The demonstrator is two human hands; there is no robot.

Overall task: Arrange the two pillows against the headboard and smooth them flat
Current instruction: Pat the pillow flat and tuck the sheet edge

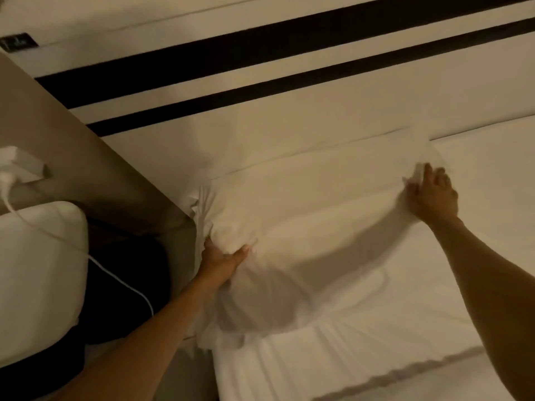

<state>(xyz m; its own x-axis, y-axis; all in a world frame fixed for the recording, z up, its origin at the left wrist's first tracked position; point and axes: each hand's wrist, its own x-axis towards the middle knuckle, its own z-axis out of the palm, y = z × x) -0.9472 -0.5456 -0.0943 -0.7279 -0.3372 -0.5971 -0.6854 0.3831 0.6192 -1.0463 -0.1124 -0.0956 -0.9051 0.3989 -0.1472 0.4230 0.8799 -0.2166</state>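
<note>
A white pillow (312, 227) lies on the bed at its left side, its far edge against the cream headboard (260, 134) with two dark stripes. My left hand (221, 260) grips the pillow's crumpled left end. My right hand (432, 195) lies on the pillow's right end with a fold of the case bunched under its fingers. A second white pillow (37, 279) rests off the bed at the left, on something dark.
A white sheet (362, 351) covers the mattress below the pillow. A tan bedside top (58, 146) carries a white box (23, 163) with a cable trailing over the second pillow. A wall switch (17, 41) sits at the top left.
</note>
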